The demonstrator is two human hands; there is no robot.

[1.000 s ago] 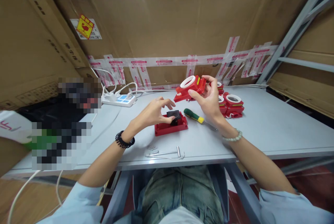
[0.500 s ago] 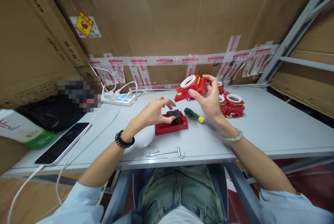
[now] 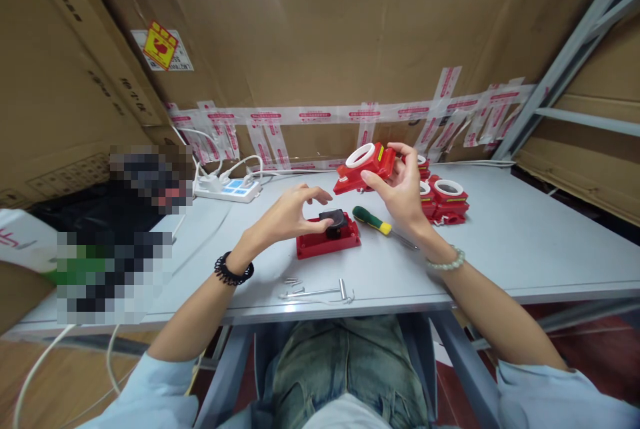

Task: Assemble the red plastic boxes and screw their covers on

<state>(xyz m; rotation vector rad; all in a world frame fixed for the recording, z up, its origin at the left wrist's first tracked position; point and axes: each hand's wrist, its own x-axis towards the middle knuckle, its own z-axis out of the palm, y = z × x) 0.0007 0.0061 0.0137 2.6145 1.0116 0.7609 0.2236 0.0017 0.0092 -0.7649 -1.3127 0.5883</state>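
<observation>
At far left, a white-and-green package [image 3: 30,242] carries pink lettering, too partial to read. One white paper label [image 3: 185,59] on the brown cardboard wall [image 3: 325,36] begins "LM27", the rest unclear; a yellow sticker [image 3: 161,46] with a red broken-glass symbol overlaps it. Below stands one white power strip [image 3: 227,190] with blue socket panels. The left hand [image 3: 293,212] is spread, its thumb at the edge of a black moulded part [image 3: 340,219] — whether it touches, I cannot tell. That part sits in one shallow red plastic tray [image 3: 315,248] on the pale grey table [image 3: 525,236]. In front lie a few small silver screws [image 3: 294,281], too small to count surely, and one T-shaped metal tool [image 3: 343,290]. The right hand, [image 3: 405,189] apart from the left, grips one red plastic housing [image 3: 373,164] with a white ring and yellow label, raised above the table. Beneath it rests one green-and-yellow-handled screwdriver [image 3: 371,220]; beyond, at least three similar red housings [image 3: 450,208] stand, partly hidden.
</observation>
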